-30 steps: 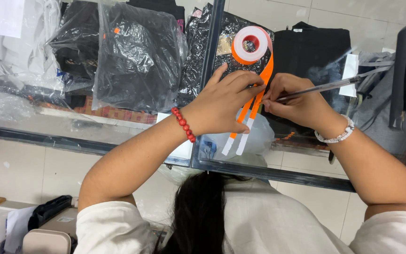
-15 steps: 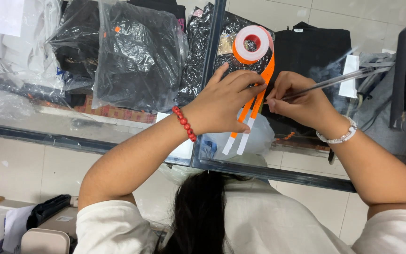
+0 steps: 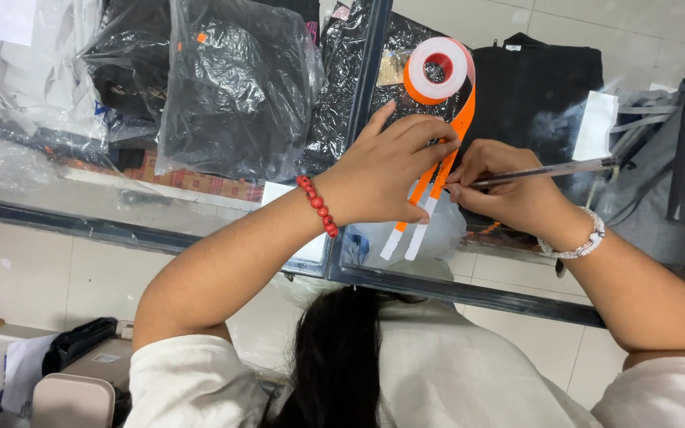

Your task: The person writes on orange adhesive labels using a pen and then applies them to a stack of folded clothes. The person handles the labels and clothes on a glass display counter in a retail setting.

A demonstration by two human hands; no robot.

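A glass counter [image 3: 200,208] with a dark metal frame stretches under both hands, and through it, beyond the fingertips, lie black garments sealed in clear plastic bags [image 3: 235,83], with a folded black shirt [image 3: 537,87] just past the right hand. Below the wrists, toward the person, the pale tiled floor shows through the glass, and a white sleeve covers each shoulder. The left hand [image 3: 382,170] lies flat, fingers spread and pressed down on a pair of orange strips [image 3: 430,194] with white ends, pinning them against the glass; a red bead bracelet [image 3: 319,206] circles that wrist. The strips run from under the left fingers up to a roll of orange tape [image 3: 438,67] sitting just above the two hands, and their white tips stick out below the left palm. The right hand [image 3: 509,186] is curled tightly around a clear pen [image 3: 549,169], thumb and fingers closed on the barrel, the tip touching the orange strips right beside the left fingertips. A pale beaded bracelet [image 3: 576,242] sits on the right wrist. The two hands are nearly touching, knuckle to knuckle, over the strips.
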